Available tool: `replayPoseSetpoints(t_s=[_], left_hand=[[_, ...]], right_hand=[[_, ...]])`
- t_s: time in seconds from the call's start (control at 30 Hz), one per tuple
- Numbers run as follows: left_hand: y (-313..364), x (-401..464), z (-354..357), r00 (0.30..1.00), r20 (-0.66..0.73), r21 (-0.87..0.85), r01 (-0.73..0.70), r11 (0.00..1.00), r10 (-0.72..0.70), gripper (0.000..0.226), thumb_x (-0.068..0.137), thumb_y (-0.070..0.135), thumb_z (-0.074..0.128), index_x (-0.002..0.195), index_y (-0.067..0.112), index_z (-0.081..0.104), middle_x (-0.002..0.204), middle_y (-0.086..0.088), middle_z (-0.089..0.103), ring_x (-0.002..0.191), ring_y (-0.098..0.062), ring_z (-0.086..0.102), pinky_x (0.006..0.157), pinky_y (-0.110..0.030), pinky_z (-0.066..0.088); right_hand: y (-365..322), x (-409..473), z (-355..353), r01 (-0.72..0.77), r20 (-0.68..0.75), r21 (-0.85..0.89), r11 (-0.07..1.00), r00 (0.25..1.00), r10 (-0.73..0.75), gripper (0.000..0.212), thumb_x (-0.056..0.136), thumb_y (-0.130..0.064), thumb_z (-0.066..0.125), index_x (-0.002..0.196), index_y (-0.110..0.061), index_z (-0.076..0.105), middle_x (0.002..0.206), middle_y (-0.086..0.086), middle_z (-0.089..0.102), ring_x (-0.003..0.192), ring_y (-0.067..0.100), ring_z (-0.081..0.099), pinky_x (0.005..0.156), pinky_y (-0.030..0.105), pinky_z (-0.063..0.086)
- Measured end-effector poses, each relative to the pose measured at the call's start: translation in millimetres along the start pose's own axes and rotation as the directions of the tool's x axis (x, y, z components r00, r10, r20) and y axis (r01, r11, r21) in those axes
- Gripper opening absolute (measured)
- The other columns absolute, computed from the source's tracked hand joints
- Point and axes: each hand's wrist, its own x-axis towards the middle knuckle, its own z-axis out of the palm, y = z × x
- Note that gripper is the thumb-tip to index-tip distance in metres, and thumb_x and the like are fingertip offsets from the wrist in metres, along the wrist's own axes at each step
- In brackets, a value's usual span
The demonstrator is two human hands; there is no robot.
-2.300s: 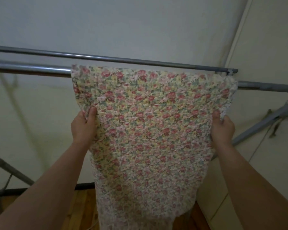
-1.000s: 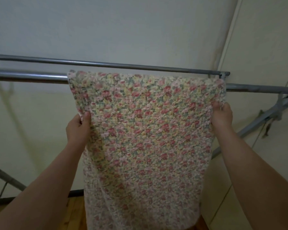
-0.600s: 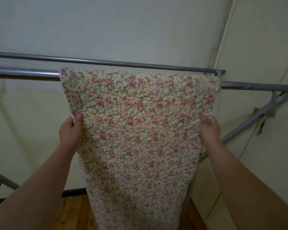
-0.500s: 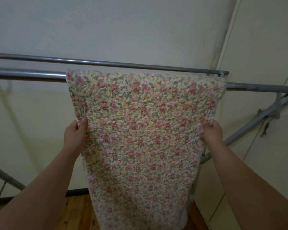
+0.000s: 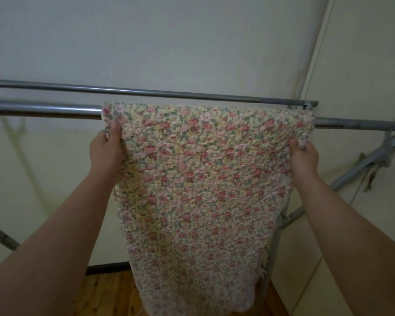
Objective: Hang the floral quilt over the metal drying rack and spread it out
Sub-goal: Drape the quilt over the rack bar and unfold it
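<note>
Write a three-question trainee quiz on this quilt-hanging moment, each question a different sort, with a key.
1. True or false: the floral quilt is draped over the near rail of the metal drying rack.
2. Multiple choice: where does the left hand grip the quilt?
A. its bottom hem
B. its left edge, just below the rail
C. nowhere; it rests on the far rail
3. Fill in: the right hand pinches the quilt's ____ edge.

Key: 1 true; 2 B; 3 right
</note>
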Motion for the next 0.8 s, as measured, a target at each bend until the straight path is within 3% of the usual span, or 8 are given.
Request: replayPoseSetpoints(t_s=[0.1,0.2,0.3,0.4,0.53,0.6,0.7,0.8], left_hand=[[-8.1,-5.4,3.1,0.999,-0.032,0.046,-0.014,0.999,0.015,0.038,0.089,0.05,0.044,0.087,0.014,0.058,0.085,-0.005,0.061,0.086,-0.021,0.057,0.072,-0.035,0.044],[-12.1,-13.0,6.3,0.998,-0.056,0.077,-0.022,0.997,0.027,0.038,0.092,0.045,0.044,0.083,0.01,0.055,0.072,0.0,0.056,0.08,-0.018,0.053,0.065,-0.03,0.038],[-16.6,-17.1,6.8,0.999,-0.035,0.123,-0.012,0.992,0.016,0.036,0.093,0.043,0.042,0.083,0.01,0.054,0.069,0.003,0.052,0.079,-0.018,0.051,0.063,-0.028,0.034],[-20.3,-17.6,4.2,0.999,-0.024,0.193,-0.025,0.981,0.031,0.039,0.093,0.042,0.042,0.081,0.007,0.053,0.065,0.003,0.048,0.076,-0.018,0.049,0.059,-0.03,0.03],[-18.3,-12.3,1.2,1.0,0.01,0.183,-0.005,0.983,0.003,0.04,0.092,0.044,0.044,0.087,0.006,0.057,0.084,-0.012,0.058,0.084,-0.023,0.054,0.072,-0.038,0.043],[-12.2,-8.7,-0.7,1.0,0.013,0.15,0.0,0.989,-0.002,0.04,0.091,0.043,0.046,0.095,0.007,0.061,0.093,-0.012,0.061,0.09,-0.026,0.058,0.08,-0.043,0.048],[-2.7,-1.8,-1.9,0.996,-0.044,0.16,-0.074,0.984,0.082,0.041,0.091,0.041,0.043,0.095,0.005,0.062,0.091,-0.011,0.062,0.088,-0.023,0.058,0.073,-0.036,0.046],[6.3,2.4,0.1,0.984,-0.101,0.212,-0.124,0.969,0.148,0.037,0.094,0.037,0.041,0.088,0.005,0.058,0.086,-0.011,0.057,0.082,-0.02,0.051,0.06,-0.027,0.029]], right_hand=[[-3.5,2.9,-2.3,0.027,-0.003,-0.029,0.999,1.0,-0.027,0.033,0.093,-0.027,0.049,0.1,0.004,0.055,0.106,0.026,0.059,0.093,0.032,0.057,0.07,0.032,0.039],[-4.1,3.6,-3.9,0.036,0.008,-0.053,0.998,0.999,-0.036,0.028,0.093,-0.028,0.048,0.095,-0.001,0.055,0.099,0.024,0.059,0.093,0.034,0.057,0.07,0.033,0.039],[-0.2,2.0,-6.2,0.054,0.01,-0.107,0.993,0.999,-0.053,0.039,0.094,-0.029,0.046,0.099,0.009,0.051,0.104,0.032,0.056,0.092,0.04,0.055,0.066,0.033,0.034],[0.2,-1.9,-7.1,0.06,0.023,-0.138,0.989,0.998,-0.058,0.042,0.094,-0.029,0.047,0.102,0.012,0.051,0.104,0.034,0.055,0.092,0.042,0.055,0.071,0.04,0.041],[-5.1,-4.2,-11.8,-0.013,0.073,-0.101,0.995,0.997,0.021,0.044,0.091,-0.029,0.051,0.104,0.014,0.05,0.107,0.035,0.055,0.096,0.044,0.055,0.075,0.042,0.046],[-9.5,-1.1,-17.3,-0.12,0.12,0.021,0.993,0.986,0.116,0.037,0.087,-0.027,0.057,0.099,0.008,0.055,0.108,0.03,0.06,0.091,0.039,0.061,0.081,0.043,0.051],[-14.5,1.5,-23.6,-0.204,0.223,0.168,0.965,0.961,0.164,0.014,0.082,-0.024,0.063,0.092,-0.015,0.064,0.095,0.01,0.069,0.074,0.021,0.066,0.06,0.028,0.054],[-11.9,1.2,-23.7,-0.172,0.26,0.122,0.978,0.956,0.135,0.006,0.086,-0.027,0.061,0.083,-0.021,0.063,0.089,0.003,0.068,0.064,0.01,0.066,0.049,0.02,0.05]])
